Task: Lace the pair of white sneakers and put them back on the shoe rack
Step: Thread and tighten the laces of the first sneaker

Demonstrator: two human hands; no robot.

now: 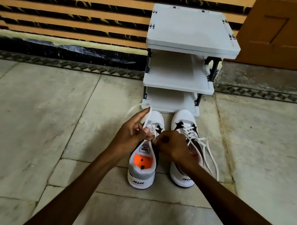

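Landmark: shoe rack [177,82], shelves bare.

Item 1, my left hand [134,132]: pinched closed on the lace [148,117] of the left sneaker [143,162], which stands just before the rack's base.

Item 2, my right hand [172,145]: curled over the same shoe's eyelets; I cannot tell what it grips.

Item 3, right sneaker [187,126]: beside the first, laced, ends loose.

Step, judged: lacing the left shoe. Next: thread onward, then shelve both.
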